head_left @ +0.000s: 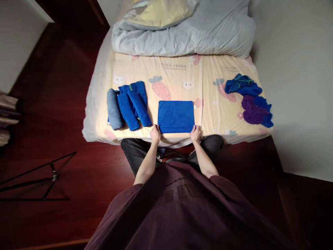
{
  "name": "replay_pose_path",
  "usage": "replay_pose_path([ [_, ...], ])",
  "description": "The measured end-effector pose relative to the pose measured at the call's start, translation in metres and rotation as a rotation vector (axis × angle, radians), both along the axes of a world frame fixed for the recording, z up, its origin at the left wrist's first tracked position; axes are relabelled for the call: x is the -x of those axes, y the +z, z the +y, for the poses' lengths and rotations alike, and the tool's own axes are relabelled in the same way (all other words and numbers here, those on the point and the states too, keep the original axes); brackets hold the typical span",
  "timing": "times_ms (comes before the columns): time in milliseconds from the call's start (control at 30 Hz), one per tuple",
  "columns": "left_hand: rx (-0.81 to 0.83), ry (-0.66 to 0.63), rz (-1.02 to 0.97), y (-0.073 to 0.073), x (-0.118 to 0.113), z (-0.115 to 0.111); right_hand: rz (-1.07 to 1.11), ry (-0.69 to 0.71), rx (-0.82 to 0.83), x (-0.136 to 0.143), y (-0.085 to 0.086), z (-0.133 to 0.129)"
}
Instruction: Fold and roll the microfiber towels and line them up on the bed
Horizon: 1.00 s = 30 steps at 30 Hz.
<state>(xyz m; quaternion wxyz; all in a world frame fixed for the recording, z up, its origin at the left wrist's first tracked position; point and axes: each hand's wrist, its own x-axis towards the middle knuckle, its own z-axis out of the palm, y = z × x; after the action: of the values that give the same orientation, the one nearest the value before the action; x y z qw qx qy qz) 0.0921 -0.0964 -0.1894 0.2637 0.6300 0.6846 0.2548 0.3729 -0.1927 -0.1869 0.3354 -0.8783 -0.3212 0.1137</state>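
A blue towel [176, 113] lies flat on the bed in front of me, its near edge turned up in a narrow fold. My left hand [155, 134] pinches the near left corner of that fold. At the near right corner, my right hand [196, 133] grips the other end in the same way. A small white tag sticks out at the towel's right side. To the left lie rolled blue towels [128, 111] and a grey-blue rolled towel [114, 109], partly over another blue cloth.
Crumpled blue cloths [243, 85] and a purple cloth [253, 110] lie at the bed's right side. A grey quilt [182, 38] is bunched at the back of the patterned sheet [213, 114]. A black tripod [49, 178] stands on the floor at left; a wall borders the right.
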Motion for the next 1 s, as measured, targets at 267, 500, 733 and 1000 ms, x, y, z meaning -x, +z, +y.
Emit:
replay_pose_path([
  [267, -0.052, -0.031, 0.004, -0.001, -0.001, -0.01, -0.059, 0.002, -0.093, 0.001, -0.009, 0.001],
  [500, -0.081, -0.01, -0.004, -0.007, 0.003, -0.006, -0.035, 0.017, -0.088, -0.001, -0.016, -0.001],
  [733, -0.018, 0.02, -0.009, -0.01, 0.002, -0.007, -0.047, 0.023, -0.048, -0.004, -0.027, 0.001],
  [1000, -0.03, 0.019, 0.002, -0.012, 0.003, -0.002, -0.151, 0.014, -0.067, -0.004, -0.034, 0.002],
])
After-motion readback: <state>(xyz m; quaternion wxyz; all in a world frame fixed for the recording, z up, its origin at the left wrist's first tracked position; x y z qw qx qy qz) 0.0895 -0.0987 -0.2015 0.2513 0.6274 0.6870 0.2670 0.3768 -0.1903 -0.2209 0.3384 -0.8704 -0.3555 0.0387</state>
